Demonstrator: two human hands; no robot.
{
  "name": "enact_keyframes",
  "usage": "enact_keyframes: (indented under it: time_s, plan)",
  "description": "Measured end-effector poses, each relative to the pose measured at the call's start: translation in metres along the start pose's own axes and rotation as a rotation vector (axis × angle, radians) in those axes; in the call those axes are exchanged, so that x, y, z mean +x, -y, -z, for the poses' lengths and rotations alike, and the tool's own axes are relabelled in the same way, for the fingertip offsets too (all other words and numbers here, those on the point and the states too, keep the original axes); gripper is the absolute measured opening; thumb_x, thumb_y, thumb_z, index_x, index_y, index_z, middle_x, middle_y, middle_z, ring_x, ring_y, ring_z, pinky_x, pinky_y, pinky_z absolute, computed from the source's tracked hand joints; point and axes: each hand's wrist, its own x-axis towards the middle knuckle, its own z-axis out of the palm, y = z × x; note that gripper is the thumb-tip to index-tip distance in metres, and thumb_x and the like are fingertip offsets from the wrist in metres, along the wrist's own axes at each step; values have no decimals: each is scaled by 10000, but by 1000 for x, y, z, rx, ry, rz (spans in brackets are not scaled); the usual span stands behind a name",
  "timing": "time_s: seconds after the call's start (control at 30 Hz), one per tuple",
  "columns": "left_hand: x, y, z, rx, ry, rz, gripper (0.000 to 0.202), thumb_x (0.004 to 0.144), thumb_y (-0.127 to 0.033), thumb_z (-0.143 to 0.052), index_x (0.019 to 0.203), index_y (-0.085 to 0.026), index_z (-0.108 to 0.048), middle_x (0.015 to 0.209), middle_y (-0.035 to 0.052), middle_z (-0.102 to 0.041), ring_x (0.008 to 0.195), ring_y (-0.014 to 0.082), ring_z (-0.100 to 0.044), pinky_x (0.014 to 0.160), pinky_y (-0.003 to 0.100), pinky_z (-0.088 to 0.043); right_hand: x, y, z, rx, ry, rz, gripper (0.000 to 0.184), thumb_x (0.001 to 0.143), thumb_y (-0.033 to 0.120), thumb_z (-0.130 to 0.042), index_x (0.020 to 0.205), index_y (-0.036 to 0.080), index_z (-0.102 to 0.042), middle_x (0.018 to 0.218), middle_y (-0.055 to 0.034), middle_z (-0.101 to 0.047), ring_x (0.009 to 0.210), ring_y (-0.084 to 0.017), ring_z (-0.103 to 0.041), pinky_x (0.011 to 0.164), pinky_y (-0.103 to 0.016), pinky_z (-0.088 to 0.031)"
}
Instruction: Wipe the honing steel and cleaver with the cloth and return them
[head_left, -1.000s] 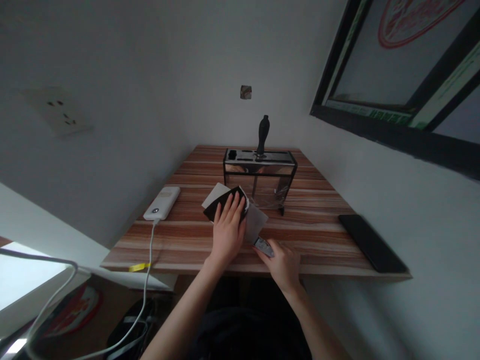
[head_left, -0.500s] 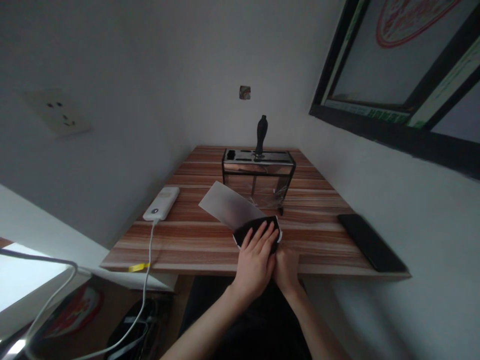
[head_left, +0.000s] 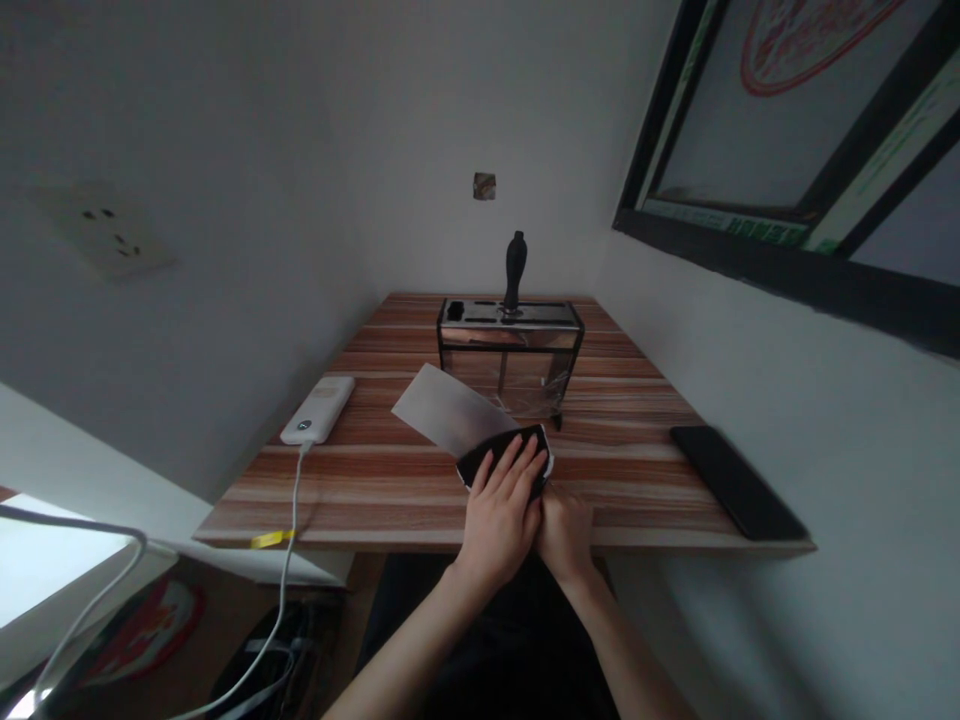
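A cleaver with a wide grey blade (head_left: pixel 439 408) lies slanted over the wooden table (head_left: pixel 375 470), tip toward the far left. My left hand (head_left: pixel 499 515) lies on a dark cloth (head_left: pixel 480 460) with a white underside. Its fingers are stretched over the cloth, which it presses onto the blade's near end. My right hand (head_left: pixel 566 530) sits just right of the left hand and partly behind it, closed around the cleaver's handle. The handle itself is hidden.
A steel knife block (head_left: pixel 510 345) with one black handle (head_left: pixel 513 265) sticking up stands behind the blade. A white power bank (head_left: pixel 319 408) with a cable (head_left: pixel 289 520) lies at the left, and a black phone (head_left: pixel 735 480) at the right. Walls close in on three sides.
My left hand slid the cloth along the blade from its far end down to the handle end, baring the grey blade. My right hand drew slightly back toward the table edge.
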Motion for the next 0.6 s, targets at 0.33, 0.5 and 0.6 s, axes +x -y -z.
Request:
enact_keyframes:
  time_s: [0.33,0.5,0.6]
  plan:
    - [20,38,14,148,-147,133,518,897,-162,-379,1407,-220,-312,1486,25,-287,1386,191,-204,1127,409,-140,2,3,1,52,-77,36,198,785,378,-626,723,190,-642,601,-26,-679,571,-167,-624,564,-241,-299]
    - [36,70,29,150,-228,182,484,911,-184,-350,1394,-210,-336,1489,37,-282,1389,193,-191,1123,422,-131,1,4,0,38,-126,36,266,796,443,-612,701,196,-635,567,-11,-661,546,-156,-612,569,-247,-286]
    - [43,90,35,152,-274,207,489,906,-188,-348,1395,-198,-336,1487,49,-287,1390,196,-189,1125,429,-125,1,4,0,32,-139,48,280,796,448,-611,683,192,-630,550,-13,-652,534,-152,-603,562,-247,-281]
